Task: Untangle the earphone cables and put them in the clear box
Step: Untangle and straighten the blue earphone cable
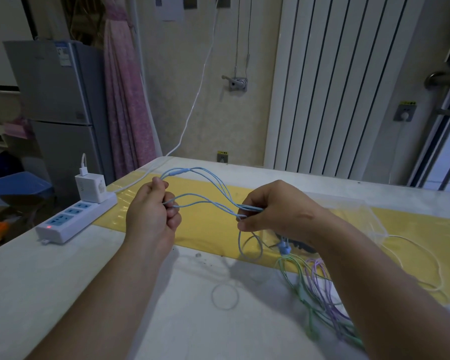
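A light blue earphone cable (205,196) hangs in several strands between my two hands above the table. My left hand (151,209) grips one bundle of its loops in a curled fist. My right hand (273,209) pinches the other end, with a loop and the blue earbuds (283,248) dangling below it. Green cables (296,284) and purple cables (320,279) lie in a tangle on the table under my right forearm. The clear box (366,211) sits behind my right hand and is hard to make out.
A white power strip (76,216) with a charger plugged in lies at the table's left edge. A yellow mat (205,224) runs across the white table (89,294). A thin white cable (426,258) curls at the right, and a small white loop (225,296) lies in front.
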The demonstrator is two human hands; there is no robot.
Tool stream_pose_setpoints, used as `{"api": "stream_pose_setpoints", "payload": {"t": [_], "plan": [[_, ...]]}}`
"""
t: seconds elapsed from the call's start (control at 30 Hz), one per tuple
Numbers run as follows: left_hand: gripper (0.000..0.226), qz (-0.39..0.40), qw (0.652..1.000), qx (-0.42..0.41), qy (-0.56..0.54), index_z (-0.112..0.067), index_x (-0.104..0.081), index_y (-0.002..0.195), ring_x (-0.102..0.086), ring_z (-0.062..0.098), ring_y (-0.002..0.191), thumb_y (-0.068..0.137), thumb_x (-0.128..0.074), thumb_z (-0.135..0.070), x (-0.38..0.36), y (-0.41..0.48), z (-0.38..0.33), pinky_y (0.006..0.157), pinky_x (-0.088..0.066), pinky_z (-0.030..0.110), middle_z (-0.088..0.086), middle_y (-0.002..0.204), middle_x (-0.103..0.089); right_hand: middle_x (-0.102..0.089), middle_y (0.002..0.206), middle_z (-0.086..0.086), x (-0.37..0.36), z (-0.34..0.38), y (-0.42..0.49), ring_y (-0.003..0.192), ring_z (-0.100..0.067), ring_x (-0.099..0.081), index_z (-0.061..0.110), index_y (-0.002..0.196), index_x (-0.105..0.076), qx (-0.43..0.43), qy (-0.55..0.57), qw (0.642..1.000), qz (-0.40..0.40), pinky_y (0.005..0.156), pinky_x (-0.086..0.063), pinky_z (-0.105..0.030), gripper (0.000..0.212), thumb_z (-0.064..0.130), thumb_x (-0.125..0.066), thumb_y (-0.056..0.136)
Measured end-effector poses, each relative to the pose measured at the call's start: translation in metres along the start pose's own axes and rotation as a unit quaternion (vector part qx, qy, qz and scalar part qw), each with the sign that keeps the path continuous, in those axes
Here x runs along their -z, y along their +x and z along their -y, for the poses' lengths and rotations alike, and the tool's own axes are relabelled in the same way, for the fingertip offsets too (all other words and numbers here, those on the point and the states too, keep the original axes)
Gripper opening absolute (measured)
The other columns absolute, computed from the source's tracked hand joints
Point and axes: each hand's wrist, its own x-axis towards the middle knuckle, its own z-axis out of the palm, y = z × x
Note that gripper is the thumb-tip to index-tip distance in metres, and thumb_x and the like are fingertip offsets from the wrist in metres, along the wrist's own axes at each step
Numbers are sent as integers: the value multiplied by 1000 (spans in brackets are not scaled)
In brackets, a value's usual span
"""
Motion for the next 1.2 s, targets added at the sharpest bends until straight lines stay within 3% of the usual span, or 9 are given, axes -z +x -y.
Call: {"api": "stream_pose_setpoints", "payload": {"t": [0.2, 0.33, 0.57, 0.73, 0.9, 1.07, 1.13, 1.2], "plan": [[23, 2, 1000, 1, -3, -17, -52, 85, -26, 8, 46, 102, -45, -31, 0, 0, 0, 38, -19, 19, -3, 57, -33, -66, 66, 3, -7, -4, 4, 55, -9, -52, 22, 72, -69, 27, -39, 998, -52, 56, -44, -24, 7, 16, -74, 74], [22, 4, 1000, -1, -3, -16, -52, 86, -25, 9, 46, 102, -45, -30, 0, 0, 0, 38, -19, 19, -3, 56, -33, -67, 71, 7, -9, -6, 6, 63, -10, -60, 24, 75, -70, 53, -63, 990, -111, 55, -49, -25, 11, 13, -74, 74], [23, 4, 1000, -1, -19, -15, -51, 87, -29, 9, 44, 102, -45, -31, -1, 1, 0, 38, -23, 19, -4, 57, -36, -57, 66, 11, -11, -7, 9, 61, -7, -51, 27, 77, -56, 56, -41, 983, -169, 55, -39, -25, 12, 19, -62, 83], [29, -43, 998, 8, -38, -17, -50, 80, -34, 9, 42, 100, -48, -38, 2, 4, -2, 36, -23, 18, -2, 59, -47, -51, 60, 6, -5, -3, 7, 49, -10, -42, 24, 92, -67, 9, -29, 996, -87, 50, -31, -27, 19, 20, -48, 95], [40, -82, 994, 71, -20, -22, -43, 67, -37, 11, 44, 97, -47, -48, 14, 13, -3, 37, -23, 19, -4, 62, -55, -61, 68, 4, -1, -2, 3, 56, -11, -50, 23, 86, -67, -7, -35, 999, -40, 56, -39, -27, 22, 28, -49, 98], [43, -68, 979, 129, -143, -23, -42, 63, -47, 11, 62, 98, -44, -48, 20, 19, -9, 58, -32, 23, -7, 66, -57, -50, 62, 3, 1, 0, 0, 54, -13, -45, 25, 80, -65, 10, -53, 999, 2, 55, -36, -28, 28, 38, -49, 98], [41, -48, 972, 115, -199, -24, -47, 64, -52, 7, 69, 97, -46, -48, 21, 19, -11, 67, -36, 22, -12, 61, -57, -47, 62, 6, -3, 1, 0, 53, -10, -42, 24, 78, -64, 11, -72, 997, 28, 54, -34, -27, 29, 39, -49, 97], [34, -11, 974, 82, -209, -25, -58, 76, -56, 5, 80, 97, -45, -49, 21, 19, -13, 75, -38, 23, -13, 71, -63, -45, 61, 7, -7, 3, -1, 53, -9, -43, 24, 77, -64, 6, -86, 995, 52, 54, -34, -27, 30, 41, -50, 97]]}}
